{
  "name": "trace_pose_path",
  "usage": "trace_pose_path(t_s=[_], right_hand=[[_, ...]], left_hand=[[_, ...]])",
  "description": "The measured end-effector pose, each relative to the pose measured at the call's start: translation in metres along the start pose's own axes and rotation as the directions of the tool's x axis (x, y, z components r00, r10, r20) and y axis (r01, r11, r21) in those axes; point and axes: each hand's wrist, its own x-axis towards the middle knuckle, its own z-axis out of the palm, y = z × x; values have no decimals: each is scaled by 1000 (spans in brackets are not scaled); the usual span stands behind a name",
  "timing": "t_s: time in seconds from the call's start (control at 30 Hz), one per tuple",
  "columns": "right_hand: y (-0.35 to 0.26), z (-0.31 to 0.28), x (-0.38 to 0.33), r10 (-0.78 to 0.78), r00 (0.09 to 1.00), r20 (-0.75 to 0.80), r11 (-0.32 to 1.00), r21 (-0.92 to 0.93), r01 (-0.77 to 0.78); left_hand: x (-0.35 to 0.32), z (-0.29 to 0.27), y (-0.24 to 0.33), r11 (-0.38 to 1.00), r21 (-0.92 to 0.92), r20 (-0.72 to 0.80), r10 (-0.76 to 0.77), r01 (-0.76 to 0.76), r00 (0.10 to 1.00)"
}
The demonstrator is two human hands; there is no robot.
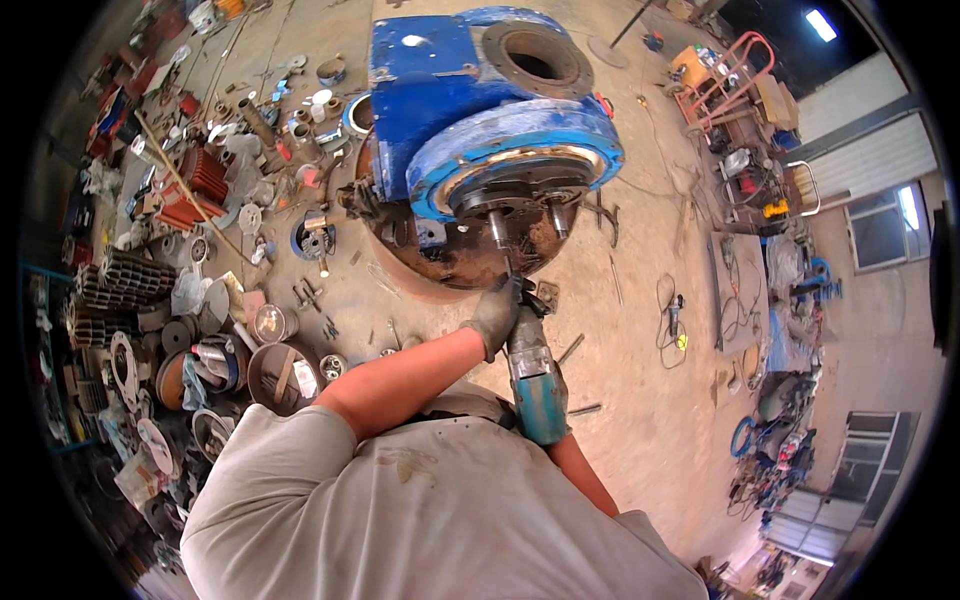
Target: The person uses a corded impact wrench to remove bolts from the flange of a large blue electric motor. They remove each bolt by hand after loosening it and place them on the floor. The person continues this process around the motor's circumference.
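Observation:
Before me a large blue pump-like housing [425, 110] lies with its round opening facing me and a dark inner rotor [500, 200] showing. Two bare metal shaft ends stick out of it; the left shaft [498, 229] is nearest my tool. My left hand [493, 315], in a dark grey glove, is wrapped round the front of a teal and grey electric hammer [538, 395]. Its narrow bit [509, 262] points at that shaft end; whether they touch I cannot tell. My right hand [562, 386] is at the tool's rear, its fingers mostly hidden behind the body.
The housing rests on a rusty round base [420, 272]. On the left floor lie many machine parts, red finned motor casings [195, 185] and drums [285, 375]. To the right are an angle grinder [675, 318] with its cord, a red hand truck [735, 75] and loose rods.

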Motion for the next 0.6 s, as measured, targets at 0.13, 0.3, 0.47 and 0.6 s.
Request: trace_pose_path(t_s=[0.13,0.3,0.47,0.6], right_hand=[[5,-12,-6,52,997,-53,868,496,-19],[40,-19,16,31,996,-81,939,345,-1],[-27,-15,41,77,969,234,269,931,-246],[-21,-10,49,-5,995,103,591,803,-80]], left_hand=[[-23,39,25,979,-203,129,43,-17,991],[-37,54,81,963,-266,144,-12,50,989],[-11,50,95,969,-245,90,37,-14,995],[-19,63,122,939,-343,87,8,22,996]])
